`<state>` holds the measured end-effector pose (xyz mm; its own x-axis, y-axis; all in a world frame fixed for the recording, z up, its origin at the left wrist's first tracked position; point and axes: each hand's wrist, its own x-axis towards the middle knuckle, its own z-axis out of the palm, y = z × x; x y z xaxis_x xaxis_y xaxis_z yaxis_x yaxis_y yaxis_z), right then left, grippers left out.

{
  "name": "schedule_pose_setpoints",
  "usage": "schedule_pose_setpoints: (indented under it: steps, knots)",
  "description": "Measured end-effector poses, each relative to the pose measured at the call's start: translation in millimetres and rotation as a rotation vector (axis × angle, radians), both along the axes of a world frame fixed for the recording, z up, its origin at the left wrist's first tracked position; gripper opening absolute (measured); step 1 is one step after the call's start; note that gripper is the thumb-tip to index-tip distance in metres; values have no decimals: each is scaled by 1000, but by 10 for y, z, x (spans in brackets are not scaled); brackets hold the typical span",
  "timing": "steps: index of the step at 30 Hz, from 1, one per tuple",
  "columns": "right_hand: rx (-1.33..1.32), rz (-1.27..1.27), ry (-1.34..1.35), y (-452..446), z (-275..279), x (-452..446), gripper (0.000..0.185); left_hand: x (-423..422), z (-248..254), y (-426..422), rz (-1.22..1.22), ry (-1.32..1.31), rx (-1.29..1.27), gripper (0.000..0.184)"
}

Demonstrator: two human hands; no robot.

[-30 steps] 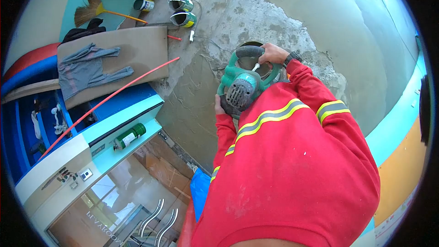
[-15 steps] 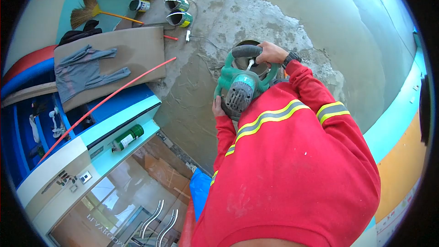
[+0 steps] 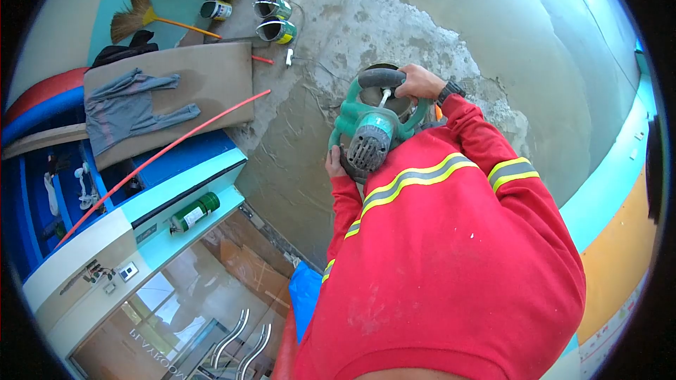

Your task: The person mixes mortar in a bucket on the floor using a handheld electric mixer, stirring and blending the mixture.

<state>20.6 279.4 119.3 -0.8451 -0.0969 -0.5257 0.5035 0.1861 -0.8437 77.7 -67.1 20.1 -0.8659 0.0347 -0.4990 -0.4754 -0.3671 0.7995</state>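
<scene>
A green and black power mixer [image 3: 371, 134] is held in front of my body in both hands. My right hand [image 3: 420, 83], with a dark watch on the wrist, is closed around the right side of its frame near the black top grip. On the mixer's lower left side, my left hand [image 3: 335, 162] wraps the dark grip; its fingers are partly hidden. Under the mixer shows part of a dark round bucket [image 3: 398, 104], with the pale mixing shaft above it. What the bucket contains cannot be made out.
Several small buckets [image 3: 276, 30] stand at the upper left near a broom [image 3: 132, 17]. A grey shirt [image 3: 134, 107] lies on a brown padded board [image 3: 232, 74]. A long red pipe [image 3: 169, 148] slants past it. Smooth wet-looking screed [image 3: 549, 63] covers the floor at the right.
The surroundings have shifted slightly left in view since a second ago. The mixer has tilted a little, and more of the bucket's inside shows. Both hands keep their hold.
</scene>
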Motion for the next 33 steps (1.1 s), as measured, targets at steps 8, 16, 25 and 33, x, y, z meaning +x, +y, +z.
schedule_pose_setpoints:
  steps: [8,16,25,33]
  knots:
    - [-2,-51,29,12,77,79,27,-21,-55,-18,-27,25,-87,31]
    - [-27,-60,39,63,-76,125,36,-58,19,30,-39,48,-172,29]
    - [-14,-107,93,126,-110,184,28,-140,282,215,-62,75,-261,22]
    - [77,-152,149,217,-221,339,33,-315,635,450,-151,78,-354,21]
